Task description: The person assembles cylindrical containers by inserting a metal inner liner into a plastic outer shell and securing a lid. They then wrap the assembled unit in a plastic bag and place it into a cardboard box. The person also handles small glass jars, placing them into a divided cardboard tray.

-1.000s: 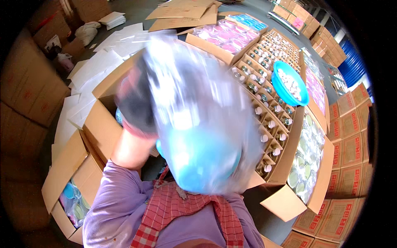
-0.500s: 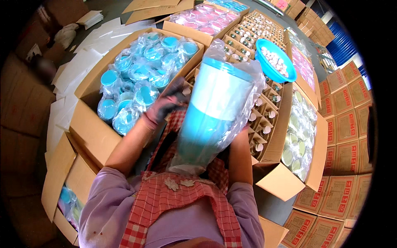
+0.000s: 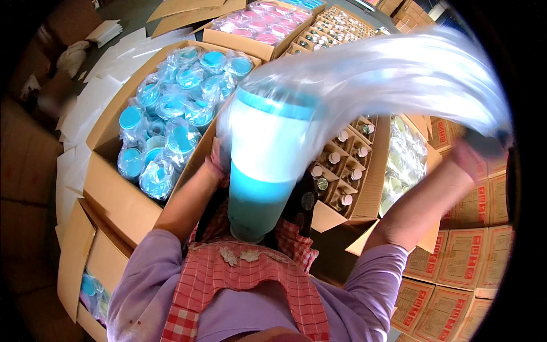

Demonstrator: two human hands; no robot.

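A tall tapered blue-and-white tumbler [image 3: 265,154] stands upright in front of my chest. My gloved left hand [image 3: 219,157] holds it from the left side, with the fingers mostly hidden behind it. From the tumbler's top a clear plastic bag [image 3: 410,71] stretches in a long arc to the far right, smeared by motion. At its far end my gloved right hand [image 3: 483,147] is closed on the bag, blurred, with the arm reaching outward.
At the left, an open carton [image 3: 122,199] is filled with bagged blue-lidded tumblers [image 3: 171,108]. A divided carton holds glass bottles with pale caps [image 3: 343,165]. Bagged green-lidded items [image 3: 399,159] lie right of it, pink ones [image 3: 256,23] behind. Printed cartons [image 3: 467,256] are stacked at the right.
My right hand has swung from beside the tumbler out to the far right, drawing the bag into a long stretch. The tumbler has shifted slightly left, with my left hand still on it.
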